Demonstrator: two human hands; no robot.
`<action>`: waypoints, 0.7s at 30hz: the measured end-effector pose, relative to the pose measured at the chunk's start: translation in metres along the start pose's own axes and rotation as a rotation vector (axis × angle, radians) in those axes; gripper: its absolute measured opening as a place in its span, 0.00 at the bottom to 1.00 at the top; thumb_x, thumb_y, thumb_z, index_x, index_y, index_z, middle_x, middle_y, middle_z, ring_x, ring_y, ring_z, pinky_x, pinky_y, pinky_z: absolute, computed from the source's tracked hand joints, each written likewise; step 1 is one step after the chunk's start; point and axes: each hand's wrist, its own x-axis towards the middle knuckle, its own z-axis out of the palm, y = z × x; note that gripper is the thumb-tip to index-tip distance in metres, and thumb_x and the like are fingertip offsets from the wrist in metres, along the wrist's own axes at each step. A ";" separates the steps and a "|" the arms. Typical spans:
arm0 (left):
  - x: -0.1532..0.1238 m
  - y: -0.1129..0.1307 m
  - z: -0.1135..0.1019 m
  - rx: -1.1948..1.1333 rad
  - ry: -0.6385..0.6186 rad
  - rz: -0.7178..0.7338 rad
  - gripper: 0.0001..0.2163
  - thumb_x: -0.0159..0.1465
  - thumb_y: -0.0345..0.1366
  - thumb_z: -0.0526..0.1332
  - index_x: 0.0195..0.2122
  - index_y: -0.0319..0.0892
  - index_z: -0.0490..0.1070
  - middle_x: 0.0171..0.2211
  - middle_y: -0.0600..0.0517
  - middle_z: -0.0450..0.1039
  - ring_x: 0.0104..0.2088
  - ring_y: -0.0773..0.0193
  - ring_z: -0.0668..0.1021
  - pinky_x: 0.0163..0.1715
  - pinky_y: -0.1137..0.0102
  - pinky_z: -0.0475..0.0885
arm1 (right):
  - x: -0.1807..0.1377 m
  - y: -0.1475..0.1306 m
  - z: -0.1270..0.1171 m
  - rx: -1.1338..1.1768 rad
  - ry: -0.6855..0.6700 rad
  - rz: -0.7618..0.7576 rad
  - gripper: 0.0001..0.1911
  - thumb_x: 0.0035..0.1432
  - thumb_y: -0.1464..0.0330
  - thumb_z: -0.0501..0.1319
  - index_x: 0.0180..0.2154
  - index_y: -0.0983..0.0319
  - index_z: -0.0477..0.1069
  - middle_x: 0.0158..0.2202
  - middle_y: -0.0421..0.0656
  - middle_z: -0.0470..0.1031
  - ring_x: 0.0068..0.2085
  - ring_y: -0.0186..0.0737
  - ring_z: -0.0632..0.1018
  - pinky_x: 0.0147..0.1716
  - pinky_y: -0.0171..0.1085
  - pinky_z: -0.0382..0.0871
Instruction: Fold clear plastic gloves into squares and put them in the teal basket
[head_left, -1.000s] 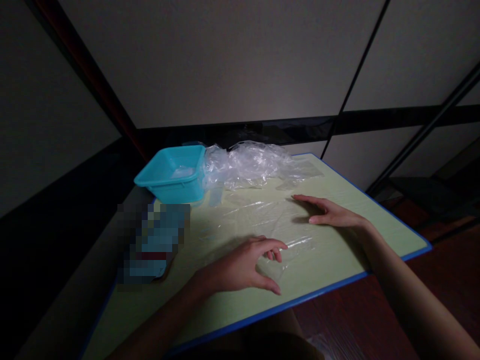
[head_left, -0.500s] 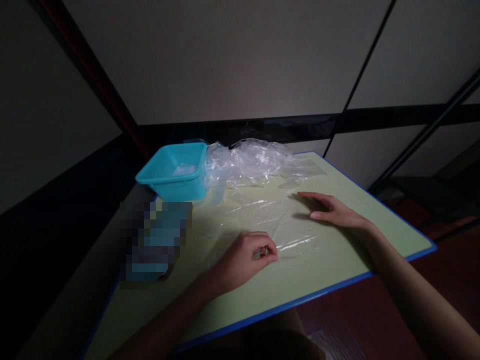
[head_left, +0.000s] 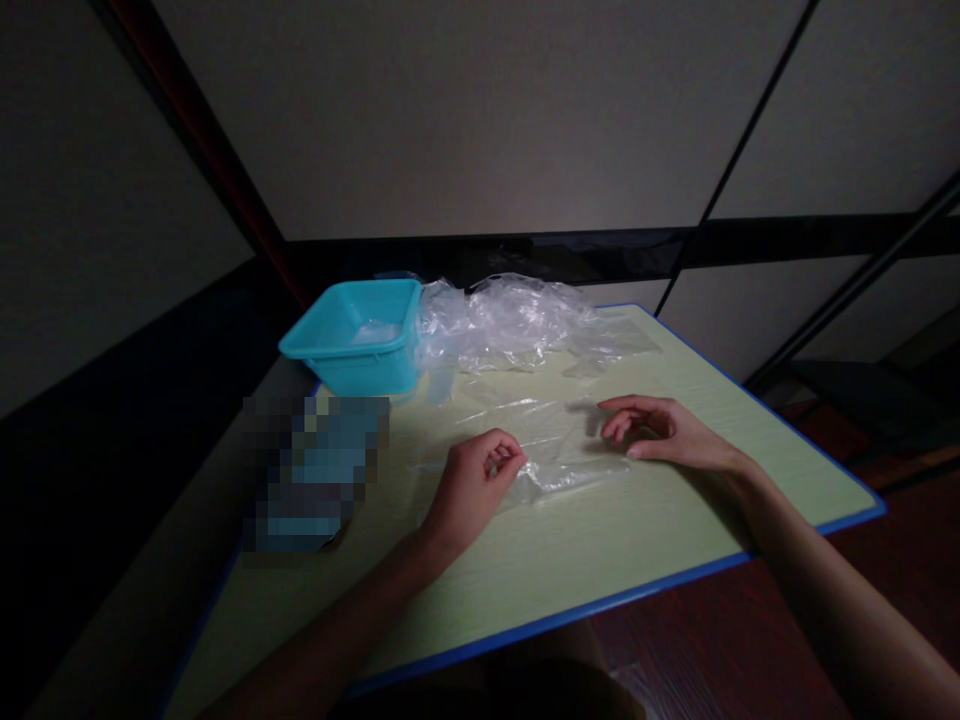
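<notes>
A clear plastic bag (head_left: 562, 440) lies spread flat on the pale green table (head_left: 600, 560). My left hand (head_left: 476, 480) pinches the bag's near edge between thumb and fingers, and the film puckers beside the fingertips. At the bag's right end, my right hand (head_left: 667, 432) hovers with thumb and fingers apart, holding nothing. Behind the bag sits a crumpled heap of clear plastic bags (head_left: 517, 315).
A turquoise basin (head_left: 349, 350) with some clear plastic inside stands at the back left, against the heap. In front of it is a blurred-out bluish object (head_left: 319, 475). Blue trim (head_left: 637, 595) edges the table, and cabinet panels (head_left: 450, 120) rise behind.
My left hand has moved away from me and slightly left, drawing the bag's near edge up with it. The fingers of my right hand have curled a little. The view has shifted slightly.
</notes>
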 end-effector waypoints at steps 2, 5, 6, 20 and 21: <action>0.001 -0.002 0.000 0.023 0.005 -0.002 0.04 0.53 0.29 0.58 0.22 0.41 0.67 0.19 0.58 0.68 0.22 0.70 0.71 0.21 0.77 0.64 | 0.001 0.002 0.002 0.002 -0.027 0.022 0.27 0.46 0.64 0.67 0.49 0.59 0.65 0.37 0.44 0.74 0.35 0.37 0.74 0.36 0.41 0.70; 0.001 -0.006 0.002 0.049 0.012 -0.010 0.03 0.53 0.29 0.58 0.24 0.41 0.67 0.20 0.58 0.69 0.22 0.70 0.71 0.21 0.77 0.64 | 0.003 0.003 0.005 -0.002 -0.070 0.021 0.26 0.46 0.64 0.66 0.49 0.59 0.65 0.37 0.43 0.73 0.34 0.35 0.74 0.36 0.38 0.70; 0.001 -0.008 0.002 0.060 0.013 -0.012 0.03 0.54 0.29 0.58 0.24 0.41 0.67 0.20 0.58 0.69 0.22 0.70 0.71 0.21 0.77 0.64 | 0.003 0.003 0.006 -0.006 -0.081 0.016 0.26 0.46 0.64 0.66 0.49 0.59 0.65 0.37 0.43 0.73 0.34 0.35 0.74 0.35 0.38 0.70; 0.006 -0.025 0.003 0.262 0.034 0.028 0.10 0.52 0.25 0.62 0.35 0.42 0.68 0.24 0.57 0.69 0.23 0.68 0.72 0.25 0.74 0.66 | 0.005 0.008 0.010 -0.021 -0.081 0.069 0.23 0.46 0.68 0.66 0.46 0.59 0.67 0.30 0.38 0.69 0.30 0.32 0.70 0.29 0.34 0.67; 0.006 -0.025 0.003 0.269 0.036 0.036 0.11 0.53 0.25 0.62 0.36 0.42 0.68 0.25 0.57 0.70 0.23 0.68 0.72 0.25 0.74 0.67 | 0.006 0.009 0.009 -0.020 -0.083 0.064 0.23 0.46 0.68 0.66 0.46 0.59 0.67 0.30 0.38 0.69 0.30 0.32 0.70 0.29 0.35 0.68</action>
